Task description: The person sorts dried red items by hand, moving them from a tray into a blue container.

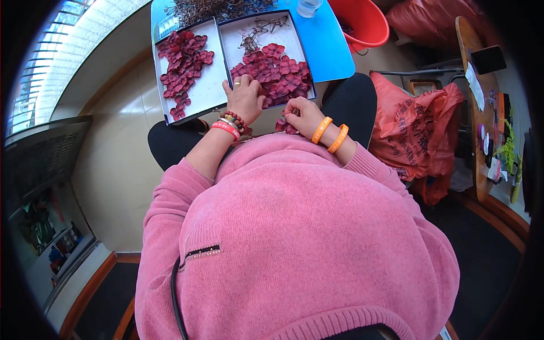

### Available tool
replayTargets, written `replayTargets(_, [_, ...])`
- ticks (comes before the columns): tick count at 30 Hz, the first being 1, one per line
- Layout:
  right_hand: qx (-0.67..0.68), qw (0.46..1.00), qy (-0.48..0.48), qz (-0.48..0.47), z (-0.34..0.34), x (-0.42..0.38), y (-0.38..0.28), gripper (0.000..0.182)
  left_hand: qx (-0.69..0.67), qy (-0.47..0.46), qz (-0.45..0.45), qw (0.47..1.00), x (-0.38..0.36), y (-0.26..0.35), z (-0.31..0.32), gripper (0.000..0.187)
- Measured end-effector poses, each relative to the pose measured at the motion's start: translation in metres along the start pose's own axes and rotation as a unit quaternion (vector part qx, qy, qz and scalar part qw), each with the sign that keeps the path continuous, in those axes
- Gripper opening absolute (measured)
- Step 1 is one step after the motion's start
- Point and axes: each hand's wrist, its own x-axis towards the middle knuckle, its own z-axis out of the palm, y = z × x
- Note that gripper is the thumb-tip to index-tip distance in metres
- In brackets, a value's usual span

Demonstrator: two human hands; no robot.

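Note:
Two shallow white boxes with dark rims stand side by side on a blue table. Dark red petals [183, 68] lie in a strip in the left box [211, 93], and a wider heap of petals [275, 71] fills the lower part of the right box [229, 39]. My left hand [245, 99] reaches over the near edge between the boxes, fingers apart, beside the heap. Just below the right box, my right hand [305, 118] is closed in a pinch on a dark red petal piece [285, 126]. Thin brown stems [249, 41] lie at the top of the right box.
Dry brown stems [212, 10] are piled at the blue table's [326, 48] far side, near a clear cup [308, 7]. A red bucket [365, 25] stands at the right. Red plastic bags [399, 130] and a wooden table [470, 68] are farther right.

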Motion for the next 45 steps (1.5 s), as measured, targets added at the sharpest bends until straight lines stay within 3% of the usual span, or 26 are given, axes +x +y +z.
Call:
replayTargets(4, [0.006, 1.000, 0.010, 0.006, -0.004, -0.002, 0.000, 0.010, -0.078, 0.088, -0.014, 0.993, 0.006, -0.005, 0.002, 0.012])
replayTargets(7, [-0.019, 0.998, 0.022, -0.064, -0.003, 0.001, -0.002, 0.008, -0.142, 0.135, -0.043, 0.980, 0.012, -0.009, -0.009, 0.014])
replayTargets(9, [-0.014, 0.993, 0.026, -0.113, -0.002, 0.007, -0.005, 0.008, -0.264, 0.116, -0.089, 0.953, 0.014, -0.014, -0.010, 0.015])
replayTargets(10, [-0.012, 0.990, 0.028, -0.137, -0.001, 0.009, -0.008, 0.007, -0.323, 0.106, -0.112, 0.934, 0.014, -0.017, -0.010, 0.015])
replayTargets(11, [0.008, 0.991, 0.026, -0.131, -0.001, 0.011, -0.012, 0.008, -0.428, 0.057, -0.176, 0.885, 0.013, -0.018, -0.009, 0.015])
replayTargets(14, [0.059, 0.991, 0.014, -0.122, -0.009, 0.018, -0.040, 0.008, -0.624, 0.003, -0.241, 0.743, 0.010, -0.006, -0.032, 0.012])
replayTargets(17, [0.092, 0.987, 0.005, -0.133, -0.010, 0.025, -0.051, 0.008, -0.660, -0.047, -0.246, 0.708, 0.003, -0.005, -0.040, 0.010])
replayTargets(20, [0.145, 0.987, -0.004, -0.070, -0.009, 0.021, -0.063, 0.008, -0.675, -0.046, -0.241, 0.696, -0.001, 0.002, -0.048, 0.011])
replayTargets(23, [0.131, 0.981, 0.053, -0.136, -0.001, 0.020, -0.057, 0.005, -0.687, -0.009, -0.237, 0.687, -0.003, 0.013, -0.052, 0.011])
replayTargets(26, [0.135, 0.984, 0.054, -0.099, -0.004, 0.017, -0.061, 0.004, -0.705, -0.053, -0.240, 0.666, -0.006, 0.014, -0.057, 0.009])
replayTargets(29, [0.104, 0.983, 0.069, -0.137, -0.004, 0.017, -0.059, 0.003, -0.684, -0.060, -0.195, 0.701, -0.010, 0.019, -0.064, 0.008])
replayTargets(32, [0.092, 0.988, 0.080, -0.095, -0.008, 0.013, -0.068, 0.007, -0.664, -0.067, -0.128, 0.734, -0.012, 0.019, -0.059, 0.008])
replayTargets(35, [0.082, 0.985, 0.093, -0.117, -0.006, 0.013, -0.064, 0.009, -0.639, -0.063, -0.153, 0.751, -0.012, 0.015, -0.060, 0.009])
replayTargets(38, [0.005, 0.985, 0.073, -0.158, -0.005, 0.012, -0.061, 0.010, -0.636, 0.042, -0.144, 0.757, -0.006, 0.018, -0.053, 0.009])
replayTargets(44, [0.047, 0.987, 0.049, -0.145, -0.004, 0.016, -0.057, 0.008, -0.457, 0.081, -0.092, 0.881, -0.007, 0.036, -0.058, 0.012])
replayTargets(45, [0.104, 0.989, 0.056, -0.093, -0.006, 0.015, -0.063, 0.010, -0.452, 0.079, -0.088, 0.884, -0.008, 0.037, -0.058, 0.012])
